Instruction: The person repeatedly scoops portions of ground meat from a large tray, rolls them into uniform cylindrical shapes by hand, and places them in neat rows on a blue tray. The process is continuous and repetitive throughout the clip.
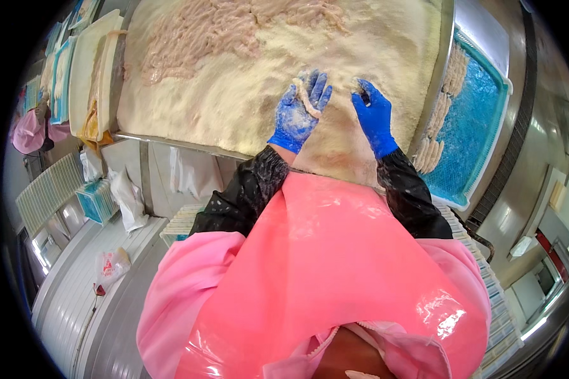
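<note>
On my left hand, in a blue glove dusted with coating, lies one strip of pale raw meat across the upturned palm and fingers. My right hand, also blue-gloved, is just to the right, its fingertips curled towards the thumb; whether something small is between them is hard to tell. Both are over a steel-edged table spread with pale yellow breading crumbs. A heap of raw meat strips lies on the crumbs at the upper left. Coated strips sit in rows along the left side of a blue mesh tray at the right.
A white tub with yellowish liquid stands left of the table. Stacked trays and a white bag are at the lower left. A plastic bag lies on a ribbed surface. Another person in pink is at the far left.
</note>
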{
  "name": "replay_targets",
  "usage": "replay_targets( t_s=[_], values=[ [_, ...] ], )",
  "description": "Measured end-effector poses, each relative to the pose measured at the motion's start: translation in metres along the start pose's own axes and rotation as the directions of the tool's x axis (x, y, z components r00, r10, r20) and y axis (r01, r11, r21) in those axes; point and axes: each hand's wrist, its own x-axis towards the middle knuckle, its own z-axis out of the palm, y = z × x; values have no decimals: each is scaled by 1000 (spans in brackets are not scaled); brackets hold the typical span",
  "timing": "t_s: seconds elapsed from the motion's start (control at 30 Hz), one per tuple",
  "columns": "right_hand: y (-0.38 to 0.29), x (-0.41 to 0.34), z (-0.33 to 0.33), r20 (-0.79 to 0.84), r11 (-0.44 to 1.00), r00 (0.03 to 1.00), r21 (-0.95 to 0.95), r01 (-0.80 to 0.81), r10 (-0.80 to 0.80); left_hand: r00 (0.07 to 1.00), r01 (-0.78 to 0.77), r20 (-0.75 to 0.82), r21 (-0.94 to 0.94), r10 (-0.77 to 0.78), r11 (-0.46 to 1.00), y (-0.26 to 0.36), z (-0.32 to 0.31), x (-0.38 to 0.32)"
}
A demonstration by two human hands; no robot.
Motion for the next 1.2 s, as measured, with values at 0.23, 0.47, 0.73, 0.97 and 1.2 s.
replay_targets(
  t_s=[0.23, 0.47, 0.73, 0.97, 1.2],
  values=[
    [-56, -57, -2, 170, 989, 976, 76, 126, -137, 995, 98, 37, -81, -95, 992, -11, 6, 3],
    [-55, -53, 9, 230, 806, 935, 477, -350, 270, 996, 34, 67, 341, -60, 940, -20, 6, -2],
    [-62, -64, 10, 235, 698, 906, 579, -422, 354, 975, -215, 164, 527, 150, 823, -40, 17, -4],
    [-33, -67, 0, -300, 846, 954, 513, 147, 16, 976, -90, 214, 549, -35, 831, -73, 25, -9],
    [-41, -49, -35, 30, 487, 999, 873, -8, -38, 927, -373, 367, 899, -73, -228, -121, 8, -5]
  ],
)
